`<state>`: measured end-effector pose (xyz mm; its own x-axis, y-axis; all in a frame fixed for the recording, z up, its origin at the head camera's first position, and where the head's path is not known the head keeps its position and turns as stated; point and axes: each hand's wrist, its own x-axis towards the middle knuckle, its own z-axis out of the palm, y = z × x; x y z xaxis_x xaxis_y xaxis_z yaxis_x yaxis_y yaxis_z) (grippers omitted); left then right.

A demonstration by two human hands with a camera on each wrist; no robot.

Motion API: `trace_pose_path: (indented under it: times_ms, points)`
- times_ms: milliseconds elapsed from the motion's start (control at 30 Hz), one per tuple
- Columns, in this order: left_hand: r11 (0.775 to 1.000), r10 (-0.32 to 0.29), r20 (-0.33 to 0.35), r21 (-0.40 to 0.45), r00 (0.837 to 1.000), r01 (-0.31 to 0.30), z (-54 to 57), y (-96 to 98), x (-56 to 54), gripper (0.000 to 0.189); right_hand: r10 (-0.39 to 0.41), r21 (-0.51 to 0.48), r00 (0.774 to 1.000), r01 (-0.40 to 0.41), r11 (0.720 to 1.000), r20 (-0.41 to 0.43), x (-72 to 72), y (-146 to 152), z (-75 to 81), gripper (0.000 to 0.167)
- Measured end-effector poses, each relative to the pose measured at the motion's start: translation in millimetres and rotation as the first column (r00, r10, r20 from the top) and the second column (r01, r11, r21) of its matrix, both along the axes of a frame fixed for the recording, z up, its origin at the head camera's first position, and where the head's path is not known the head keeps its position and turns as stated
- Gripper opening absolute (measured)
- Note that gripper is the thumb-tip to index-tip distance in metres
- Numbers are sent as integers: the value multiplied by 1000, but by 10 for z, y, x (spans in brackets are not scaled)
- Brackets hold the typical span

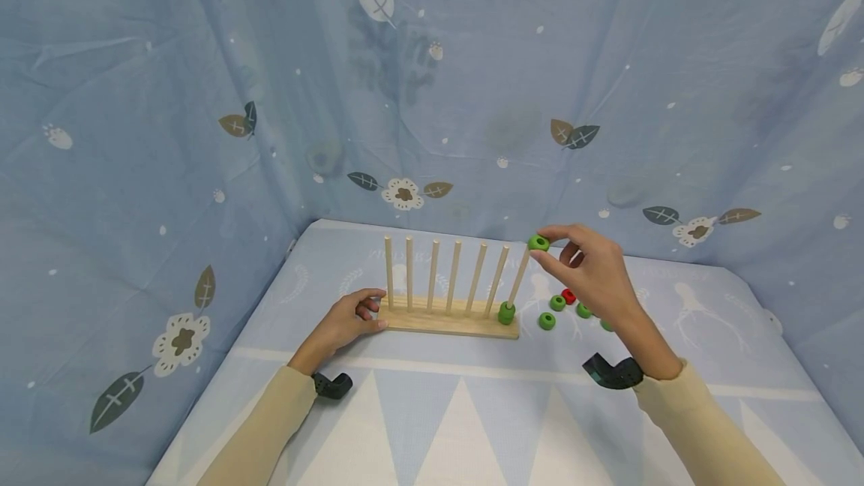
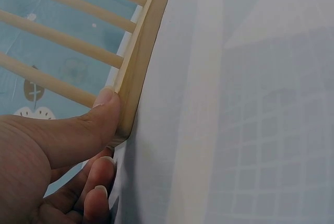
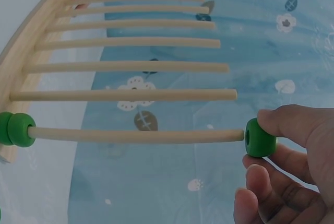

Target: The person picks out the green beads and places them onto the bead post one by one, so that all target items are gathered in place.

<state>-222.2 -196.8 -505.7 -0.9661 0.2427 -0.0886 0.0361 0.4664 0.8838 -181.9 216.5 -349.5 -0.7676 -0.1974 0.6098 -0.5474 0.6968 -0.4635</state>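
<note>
A wooden peg rack stands on the table, with a row of several upright pegs. My left hand holds the left end of its base between thumb and fingers; the left wrist view shows the thumb against the wood. Between thumb and fingertips of my right hand is a green bead. Its hole faces the tip of the rightmost peg, right at the peg's end; whether they touch I cannot tell. Two green beads sit stacked at the bottom of that same peg.
Right of the rack lie several loose green beads and one red bead, some partly behind my right hand and forearm. A blue patterned cloth hangs behind the table. Dark camera bands sit on both wrists.
</note>
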Motion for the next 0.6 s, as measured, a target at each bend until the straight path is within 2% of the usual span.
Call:
trace_pose_path:
  times_ms: [600]
  points:
    - [1000, -4, 10, 7, 1000, 3, 7, -4, 11, 60, 25, 5, 1000, -25, 1000, -7, -56, -34, -2, 32]
